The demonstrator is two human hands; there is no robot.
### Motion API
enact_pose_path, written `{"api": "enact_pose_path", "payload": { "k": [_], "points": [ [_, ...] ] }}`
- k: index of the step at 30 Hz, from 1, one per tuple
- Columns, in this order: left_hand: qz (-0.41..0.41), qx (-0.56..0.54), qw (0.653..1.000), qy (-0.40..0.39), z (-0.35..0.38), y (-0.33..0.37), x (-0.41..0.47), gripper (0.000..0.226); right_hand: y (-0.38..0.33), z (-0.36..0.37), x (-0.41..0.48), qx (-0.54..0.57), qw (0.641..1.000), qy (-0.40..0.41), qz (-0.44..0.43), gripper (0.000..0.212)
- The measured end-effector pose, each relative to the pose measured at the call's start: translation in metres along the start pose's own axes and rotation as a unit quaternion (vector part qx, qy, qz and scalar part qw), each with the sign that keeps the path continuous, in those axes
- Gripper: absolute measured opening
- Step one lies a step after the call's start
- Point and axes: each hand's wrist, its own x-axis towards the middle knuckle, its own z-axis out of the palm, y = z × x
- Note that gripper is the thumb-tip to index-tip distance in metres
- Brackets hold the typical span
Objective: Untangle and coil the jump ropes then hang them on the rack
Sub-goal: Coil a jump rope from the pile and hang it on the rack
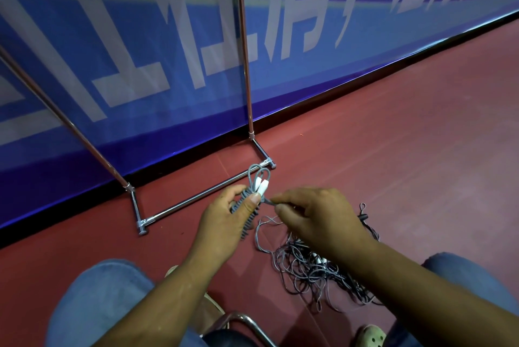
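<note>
My left hand [224,217] grips two grey ribbed jump-rope handles [248,223] side by side, thumb pressed near their white end caps [263,186], where short rope loops [259,173] stick up. My right hand [317,220] pinches the thin grey rope [268,201] just beside the handles. A tangled pile of grey and dark ropes [311,268] lies on the red floor under my right forearm, with a black handle [362,217] poking out. The chrome rack [196,197] stands in front of me against the blue banner.
The rack's uprights [247,65] rise past the top edge; its low base bar lies just beyond my hands. My knees in blue jeans frame the bottom, with a metal stool edge [247,321] between them and a sandal [370,337] at lower right. Red floor stretches to the right.
</note>
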Motion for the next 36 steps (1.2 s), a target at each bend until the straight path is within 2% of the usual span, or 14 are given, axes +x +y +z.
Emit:
{"api": "enact_pose_path", "payload": {
  "k": [3,5,7,9,13,15,19,23,26,29,33,36],
  "points": [
    [-0.010,-0.027,1.000,-0.003,0.006,0.006,-0.002,0.024,-0.007,0.001,0.001,0.109,0.992,-0.029,0.055,0.017],
    [-0.005,-0.037,0.999,-0.003,0.009,0.009,-0.002,0.013,-0.009,0.001,0.004,0.240,0.961,-0.063,0.123,0.019],
    [-0.007,-0.047,0.999,-0.014,0.009,0.013,-0.001,0.018,-0.008,0.000,0.007,0.344,0.924,-0.065,0.158,0.019],
    [-0.007,-0.043,0.999,-0.025,0.008,0.014,0.000,0.031,-0.007,-0.001,0.008,0.388,0.905,-0.062,0.164,0.020],
    [0.009,-0.023,1.000,-0.005,0.004,0.009,0.003,0.029,-0.009,0.000,0.008,0.397,0.903,-0.082,0.143,0.026],
    [0.012,-0.026,1.000,0.005,0.002,0.013,0.001,0.039,-0.010,0.001,0.010,0.386,0.911,-0.071,0.126,0.025],
    [-0.001,-0.086,0.996,0.020,0.003,0.024,-0.004,0.060,-0.015,0.000,0.013,0.354,0.927,-0.018,0.124,0.010],
    [0.010,-0.096,0.995,-0.010,0.003,0.033,-0.005,0.054,-0.021,0.000,0.017,0.337,0.934,0.006,0.120,0.018],
    [0.040,-0.060,0.996,-0.046,0.003,0.043,-0.009,0.028,-0.025,0.001,0.020,0.375,0.916,0.004,0.143,0.020],
    [0.060,-0.022,0.996,-0.057,0.002,0.047,-0.010,0.016,-0.024,0.000,0.023,0.387,0.907,0.004,0.163,0.021],
    [0.052,-0.005,0.997,-0.057,0.004,0.048,-0.008,0.015,-0.024,0.000,0.026,0.396,0.902,0.026,0.172,0.023],
    [0.068,0.002,0.997,-0.039,0.006,0.050,-0.005,0.028,-0.026,0.000,0.027,0.410,0.895,0.034,0.175,0.024]
  ]
}}
